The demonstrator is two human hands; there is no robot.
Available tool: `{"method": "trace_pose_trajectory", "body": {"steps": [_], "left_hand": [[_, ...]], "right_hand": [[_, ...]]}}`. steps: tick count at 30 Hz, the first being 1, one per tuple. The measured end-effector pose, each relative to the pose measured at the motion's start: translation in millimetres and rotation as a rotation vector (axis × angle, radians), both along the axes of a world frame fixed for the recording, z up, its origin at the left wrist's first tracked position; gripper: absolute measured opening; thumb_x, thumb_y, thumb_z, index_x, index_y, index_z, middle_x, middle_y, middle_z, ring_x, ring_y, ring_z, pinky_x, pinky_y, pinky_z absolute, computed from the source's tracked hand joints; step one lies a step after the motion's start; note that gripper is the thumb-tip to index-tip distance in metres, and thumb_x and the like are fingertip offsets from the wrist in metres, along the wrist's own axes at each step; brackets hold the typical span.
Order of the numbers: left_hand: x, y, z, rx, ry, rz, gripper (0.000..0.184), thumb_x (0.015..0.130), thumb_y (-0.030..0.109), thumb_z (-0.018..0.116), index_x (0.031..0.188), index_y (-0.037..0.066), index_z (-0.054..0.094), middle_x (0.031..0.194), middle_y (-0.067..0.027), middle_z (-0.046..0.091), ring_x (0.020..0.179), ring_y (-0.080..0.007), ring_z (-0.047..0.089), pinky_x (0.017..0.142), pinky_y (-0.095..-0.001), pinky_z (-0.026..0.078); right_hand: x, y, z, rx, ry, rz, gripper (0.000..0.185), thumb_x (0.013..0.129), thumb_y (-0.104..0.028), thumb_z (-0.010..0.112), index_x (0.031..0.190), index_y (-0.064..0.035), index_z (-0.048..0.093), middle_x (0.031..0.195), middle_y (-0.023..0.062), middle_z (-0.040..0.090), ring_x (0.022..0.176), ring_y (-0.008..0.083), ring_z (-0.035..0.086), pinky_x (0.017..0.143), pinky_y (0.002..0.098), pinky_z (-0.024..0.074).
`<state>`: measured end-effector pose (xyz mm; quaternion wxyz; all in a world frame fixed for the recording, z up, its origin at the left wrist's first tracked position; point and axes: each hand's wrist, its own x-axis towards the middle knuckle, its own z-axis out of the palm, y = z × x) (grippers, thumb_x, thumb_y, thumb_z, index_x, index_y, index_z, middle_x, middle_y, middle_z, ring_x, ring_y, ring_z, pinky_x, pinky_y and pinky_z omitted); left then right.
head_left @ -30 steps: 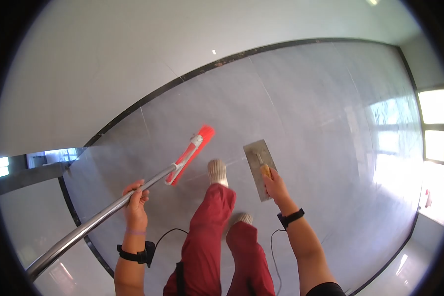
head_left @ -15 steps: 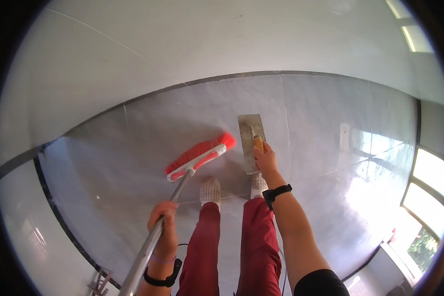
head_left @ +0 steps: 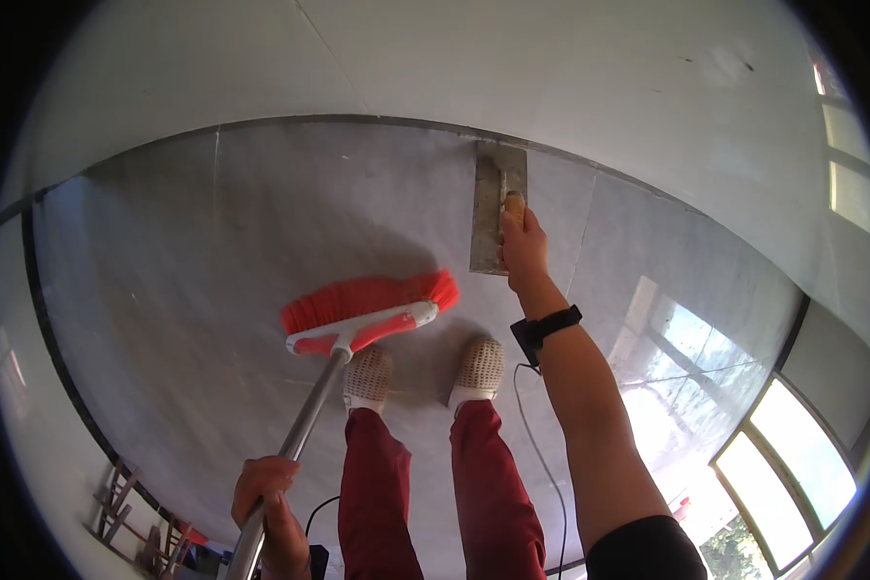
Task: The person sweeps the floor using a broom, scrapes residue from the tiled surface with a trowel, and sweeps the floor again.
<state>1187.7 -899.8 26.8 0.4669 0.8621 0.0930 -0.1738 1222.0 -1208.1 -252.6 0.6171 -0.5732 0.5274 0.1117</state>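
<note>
My left hand (head_left: 267,490) is wrapped round the metal handle of a broom (head_left: 362,314) with red bristles and a white and red head. The broom head is at the floor, just in front of my feet. In my right hand (head_left: 524,249) is the wooden grip of a flat rectangular trowel (head_left: 487,208). The trowel's metal blade reaches toward the dark strip at the foot of the wall, its far end close to that strip. Whether the blade presses on the floor I cannot tell.
The grey tiled floor (head_left: 213,387) meets a pale wall (head_left: 512,68) ahead. My two shoes (head_left: 477,365) stand behind the broom. A thin cable (head_left: 541,454) runs past my right leg. Wooden stools (head_left: 116,503) are at the lower left, and a bright window (head_left: 783,474) is at the right.
My right hand has carried the trowel forward, closer to the wall. The broom head has shifted left and turned more level, and my left hand is lower and further left. My view and feet have shifted.
</note>
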Motion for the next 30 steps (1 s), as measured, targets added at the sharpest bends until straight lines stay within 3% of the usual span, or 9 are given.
{"method": "trace_pose_trajectory", "body": {"steps": [4,7,14,17,19,21,24,26,30], "left_hand": [[5,-5,0,0.001,0.022,0.041,0.019,0.088,0.021,0.041,0.079,0.004,0.046,0.081,-0.0137,0.055,0.071,-0.0184,0.048,0.066,-0.0304,0.035],[12,-2,1,0.008,0.019,-0.026,0.02,0.088,0.022,0.041,0.08,0.004,0.046,0.079,-0.0128,0.053,0.071,-0.0188,0.048,0.066,-0.0313,0.035],[10,4,3,-0.033,0.024,0.008,0.022,0.088,0.024,0.041,0.079,0.004,0.045,0.078,-0.013,0.053,0.071,-0.0197,0.048,0.065,-0.0318,0.035],[12,2,3,-0.009,0.045,-0.022,0.022,0.089,0.024,0.041,0.079,0.004,0.044,0.078,-0.013,0.052,0.072,-0.02,0.048,0.065,-0.032,0.035],[13,3,5,0.02,0.042,-0.053,0.023,0.089,0.025,0.04,0.079,0.004,0.043,0.076,-0.0126,0.051,0.072,-0.0201,0.048,0.065,-0.0323,0.034],[12,3,4,-0.003,0.026,-0.024,0.023,0.089,0.025,0.04,0.079,0.004,0.043,0.076,-0.0127,0.051,0.072,-0.0201,0.048,0.065,-0.0322,0.034],[10,9,7,-0.004,0.027,-0.005,0.023,0.089,0.024,0.04,0.078,0.004,0.043,0.076,-0.0129,0.051,0.071,-0.0201,0.048,0.064,-0.0318,0.035],[8,13,7,-0.003,0.04,-0.005,0.023,0.089,0.024,0.04,0.078,0.004,0.042,0.076,-0.013,0.051,0.071,-0.0201,0.048,0.063,-0.0315,0.035],[7,15,7,0.0,0.018,0.008,0.021,0.089,0.022,0.04,0.078,0.004,0.042,0.077,-0.0129,0.05,0.07,-0.0198,0.048,0.062,-0.0307,0.034]], "right_hand": [[-15,6,11,-0.004,0.151,-0.023,0.027,0.086,-0.024,0.052,0.109,-0.0102,0.051,0.064,-0.0002,0.045,0.044,0.0078,0.04,0.035,0.0231,0.0301],[6,-5,-2,-0.043,0.044,0.019,0.029,0.086,-0.025,0.052,0.111,-0.0099,0.051,0.064,0.0001,0.045,0.042,0.0079,0.04,0.034,0.0232,0.0302],[7,9,13,-0.024,0.145,0.037,0.021,0.086,-0.026,0.052,0.097,-0.008,0.052,0.063,-0.0004,0.045,0.043,0.0083,0.04,0.035,0.0233,0.0319],[19,23,-8,-0.101,0.012,0.199,0.021,0.086,-0.026,0.051,0.098,-0.0087,0.05,0.064,0.0006,0.045,0.043,0.0085,0.04,0.034,0.0235,0.0311],[33,40,-1,0.028,0.086,0.005,0.022,0.086,-0.026,0.051,0.102,-0.0102,0.049,0.064,0.0014,0.045,0.042,0.009,0.039,0.033,0.0243,0.0296],[2,43,-30,-0.09,0.083,0.066,0.022,0.086,-0.026,0.05,0.102,-0.0107,0.049,0.064,0.0016,0.045,0.042,0.0093,0.039,0.033,0.0247,0.0292],[24,52,5,-0.04,0.12,-0.001,0.021,0.087,-0.025,0.049,0.103,-0.0107,0.049,0.063,0.0018,0.044,0.042,0.01,0.04,0.033,0.0248,0.0284],[47,44,1,0.052,0.06,-0.064,0.024,0.087,-0.027,0.049,0.104,-0.0096,0.049,0.061,0.0019,0.044,0.041,0.0107,0.041,0.033,0.0256,0.0295],[31,62,17,-0.016,0.075,-0.091,0.025,0.087,-0.026,0.048,0.104,-0.0081,0.048,0.058,0.0018,0.043,0.041,0.0114,0.042,0.032,0.0265,0.0305]]}}
